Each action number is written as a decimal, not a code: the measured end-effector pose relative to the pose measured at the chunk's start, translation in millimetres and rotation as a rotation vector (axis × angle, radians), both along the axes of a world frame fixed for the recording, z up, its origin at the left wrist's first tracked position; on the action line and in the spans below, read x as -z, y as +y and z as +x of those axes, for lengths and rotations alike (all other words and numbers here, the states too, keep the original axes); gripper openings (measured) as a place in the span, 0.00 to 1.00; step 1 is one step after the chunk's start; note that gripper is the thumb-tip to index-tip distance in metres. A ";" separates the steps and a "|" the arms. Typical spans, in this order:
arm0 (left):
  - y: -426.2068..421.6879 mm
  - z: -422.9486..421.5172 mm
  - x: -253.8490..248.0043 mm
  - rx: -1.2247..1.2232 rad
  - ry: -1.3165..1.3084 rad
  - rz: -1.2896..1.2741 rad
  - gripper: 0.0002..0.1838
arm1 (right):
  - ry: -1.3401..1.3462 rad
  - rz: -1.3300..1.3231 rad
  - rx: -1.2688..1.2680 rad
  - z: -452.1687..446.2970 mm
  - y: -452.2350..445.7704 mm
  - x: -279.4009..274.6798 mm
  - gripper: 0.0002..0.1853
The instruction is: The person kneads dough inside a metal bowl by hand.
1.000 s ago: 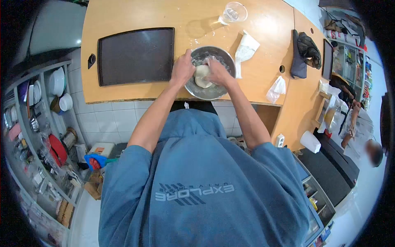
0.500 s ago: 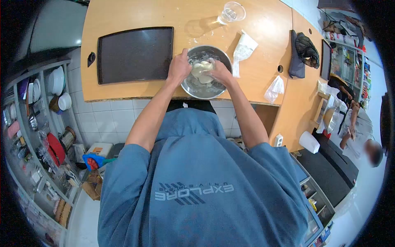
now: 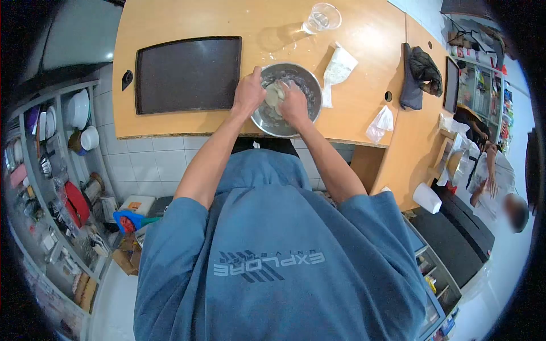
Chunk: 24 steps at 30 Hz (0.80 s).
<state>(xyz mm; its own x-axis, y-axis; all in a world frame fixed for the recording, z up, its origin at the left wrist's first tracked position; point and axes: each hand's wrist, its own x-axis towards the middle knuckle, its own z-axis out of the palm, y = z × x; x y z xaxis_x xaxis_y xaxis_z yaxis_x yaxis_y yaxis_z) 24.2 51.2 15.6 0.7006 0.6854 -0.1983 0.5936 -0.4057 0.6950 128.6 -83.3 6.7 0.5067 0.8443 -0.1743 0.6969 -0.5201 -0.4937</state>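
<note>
A metal mixing bowl (image 3: pixel 311 108) sits at the front edge of the wooden table, its inside smeared with white flour. My left hand (image 3: pixel 249 94) is closed on the bowl's left rim. Inside the bowl, my right hand (image 3: pixel 294 106) presses into a pale lump of dough (image 3: pixel 273 96), with its fingers bent over the dough and partly hidden. To the right of the bowl lies a plastic bag of white powder (image 3: pixel 339 65). Behind it stands a clear cup (image 3: pixel 323 20) with what looks like water.
A dark baking tray (image 3: pixel 187 77) lies left of the bowl. A small plastic bag (image 3: pixel 380 124) is near the front right edge, and a dark cloth bundle (image 3: pixel 424 71) lies farther right. Shelves (image 3: pixel 60 153) stand at the left. Another person (image 3: pixel 495 176) is at the far right.
My right hand has moved left and inward from the bowl's right side, pushing into the dough, which is now more covered. My left hand stays on the rim.
</note>
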 end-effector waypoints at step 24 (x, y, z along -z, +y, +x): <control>-0.2 0.9 -1.9 0.012 -0.007 -0.054 0.15 | -0.245 -0.154 -0.004 -35.0 6.0 -5.1 0.16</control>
